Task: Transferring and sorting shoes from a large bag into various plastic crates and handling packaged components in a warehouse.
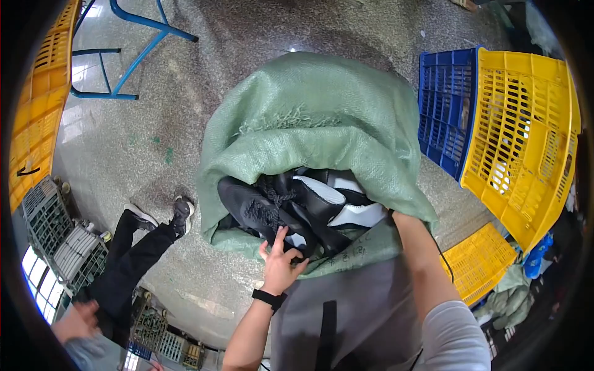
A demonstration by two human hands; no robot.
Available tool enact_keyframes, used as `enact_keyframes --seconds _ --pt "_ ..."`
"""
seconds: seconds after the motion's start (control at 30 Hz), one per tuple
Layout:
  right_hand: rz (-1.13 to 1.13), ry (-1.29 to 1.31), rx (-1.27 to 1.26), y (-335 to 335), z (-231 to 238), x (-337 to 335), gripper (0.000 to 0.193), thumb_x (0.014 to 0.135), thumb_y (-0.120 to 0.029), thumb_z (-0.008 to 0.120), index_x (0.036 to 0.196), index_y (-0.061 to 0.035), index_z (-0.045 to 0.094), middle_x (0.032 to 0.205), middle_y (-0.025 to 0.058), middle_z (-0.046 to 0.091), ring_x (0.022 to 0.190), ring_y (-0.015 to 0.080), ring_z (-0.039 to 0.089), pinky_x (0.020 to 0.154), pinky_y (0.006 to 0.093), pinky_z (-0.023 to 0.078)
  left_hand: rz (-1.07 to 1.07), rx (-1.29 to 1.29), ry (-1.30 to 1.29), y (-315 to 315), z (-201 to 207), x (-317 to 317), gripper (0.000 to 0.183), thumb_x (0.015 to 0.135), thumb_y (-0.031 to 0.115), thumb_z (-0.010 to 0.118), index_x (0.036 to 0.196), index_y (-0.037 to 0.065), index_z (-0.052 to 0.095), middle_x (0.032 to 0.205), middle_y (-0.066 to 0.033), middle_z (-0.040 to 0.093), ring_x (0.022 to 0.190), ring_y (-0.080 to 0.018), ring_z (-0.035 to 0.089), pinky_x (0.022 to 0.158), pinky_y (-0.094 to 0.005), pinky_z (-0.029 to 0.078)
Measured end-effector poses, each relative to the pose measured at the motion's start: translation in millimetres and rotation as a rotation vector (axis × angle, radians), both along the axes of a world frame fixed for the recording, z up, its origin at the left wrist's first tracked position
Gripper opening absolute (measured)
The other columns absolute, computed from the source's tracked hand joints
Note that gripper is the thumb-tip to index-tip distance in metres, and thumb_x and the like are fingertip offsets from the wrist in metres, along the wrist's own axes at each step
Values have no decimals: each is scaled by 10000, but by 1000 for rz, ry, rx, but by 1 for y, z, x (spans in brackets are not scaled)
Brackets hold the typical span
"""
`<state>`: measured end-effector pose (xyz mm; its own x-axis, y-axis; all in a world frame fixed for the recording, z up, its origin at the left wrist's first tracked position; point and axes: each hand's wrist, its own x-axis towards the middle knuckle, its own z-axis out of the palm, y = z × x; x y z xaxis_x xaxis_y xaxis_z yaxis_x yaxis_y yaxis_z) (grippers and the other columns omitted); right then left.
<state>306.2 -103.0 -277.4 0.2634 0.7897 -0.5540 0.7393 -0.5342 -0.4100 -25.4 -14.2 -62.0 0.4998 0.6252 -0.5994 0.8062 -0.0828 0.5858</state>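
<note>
A large green woven sack (pixel 303 145) stands in front of me with its mouth rolled open. Several black shoes lie heaped inside, among them a black lace-up shoe (pixel 247 204) and a black shoe with a white inside (pixel 322 195). My left hand (pixel 281 266), a black band round its wrist, is at the near rim of the sack, fingers apart and touching the edge of a black shoe. At the right side, my right forearm (pixel 424 260) reaches into the mouth. The sack's fold covers my right hand, so its fingers and anything in them are hidden.
To the right stand a blue crate (pixel 448 111) and yellow crates (pixel 520 142), close to the sack. A blue metal frame (pixel 136 55) is at the far left, beside an orange-yellow crate (pixel 43 111). Another person's dark-trousered legs (pixel 133 247) extend across the left floor.
</note>
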Motion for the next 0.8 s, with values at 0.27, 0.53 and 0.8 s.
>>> enact_keyframes --seconds 0.27,0.53,0.8 --pt "-207 8 209 41 53 -23 304 872 -307 488 1007 -55 591 957 78 638 749 246 600 703 363 469 5 8 10 -2 13 -5 188 612 245 741 706 117 640 1328 -182 372 1255 -280 345 958 -523 188" --pt "291 -194 50 64 -10 32 471 890 -372 438 1257 -77 442 1273 107 462 1183 254 412 1004 348 300 46 -7 -40 0 4 2 170 598 221 750 680 122 639 1320 -158 387 1244 -272 362 960 -523 167" --pt "-194 302 83 125 37 -2 493 815 -398 557 1200 -95 506 1229 95 510 1140 267 453 986 349 322 85 22 -75 0 7 17 170 623 206 739 685 102 620 1308 -145 400 1256 -279 347 960 -534 160"
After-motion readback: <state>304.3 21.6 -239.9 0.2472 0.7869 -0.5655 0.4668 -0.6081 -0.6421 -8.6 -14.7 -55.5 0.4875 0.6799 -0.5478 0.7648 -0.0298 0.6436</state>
